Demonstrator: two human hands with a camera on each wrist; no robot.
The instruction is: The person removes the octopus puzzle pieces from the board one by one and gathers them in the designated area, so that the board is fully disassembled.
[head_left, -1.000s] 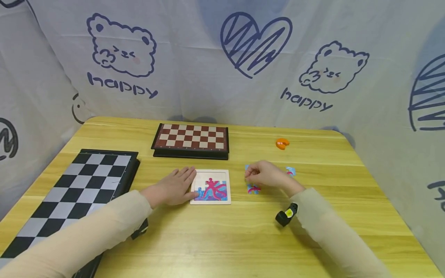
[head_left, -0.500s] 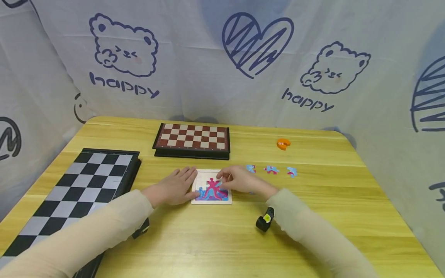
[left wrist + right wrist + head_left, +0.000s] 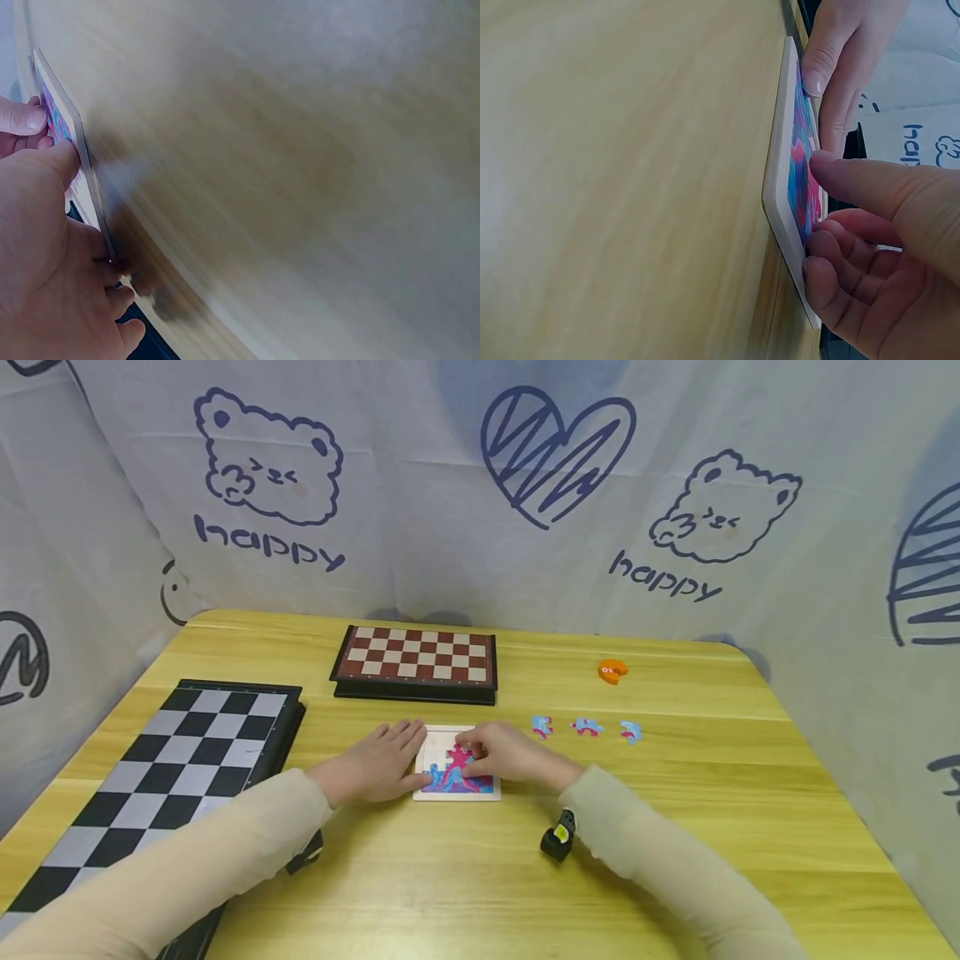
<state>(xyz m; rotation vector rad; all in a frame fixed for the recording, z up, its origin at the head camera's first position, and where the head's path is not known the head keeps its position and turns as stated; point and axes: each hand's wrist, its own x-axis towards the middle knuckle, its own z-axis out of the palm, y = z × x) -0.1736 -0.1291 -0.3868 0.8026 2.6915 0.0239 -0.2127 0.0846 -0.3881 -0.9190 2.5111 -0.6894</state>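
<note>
A small square jigsaw puzzle in a pale frame (image 3: pixel 456 797) lies mid-table, its lower part filled with a pink and blue picture. My left hand (image 3: pixel 378 764) rests on the frame's left side, fingers extended and thumb on the lower left corner; the left wrist view shows this hand (image 3: pixel 52 232) along the frame's edge. My right hand (image 3: pixel 510 756) is over the right part of the puzzle, thumb and fingers bent down onto the picture. In the right wrist view, the thumb and curled fingers of this hand (image 3: pixel 877 247) pinch at a puzzle piece, mostly hidden.
Three loose puzzle pieces, a left one (image 3: pixel 542 727), a middle one (image 3: pixel 587 727) and a right one (image 3: pixel 630 732), lie right of the frame. Behind stand a brown checkered board (image 3: pixel 416 656) and an orange object (image 3: pixel 612 672). A black-and-white chessboard (image 3: pixel 172 768) lies left.
My right hand has moved left from the loose pieces to the puzzle, carrying a puzzle piece, and lowered onto the picture. The left hand has stayed on the frame.
</note>
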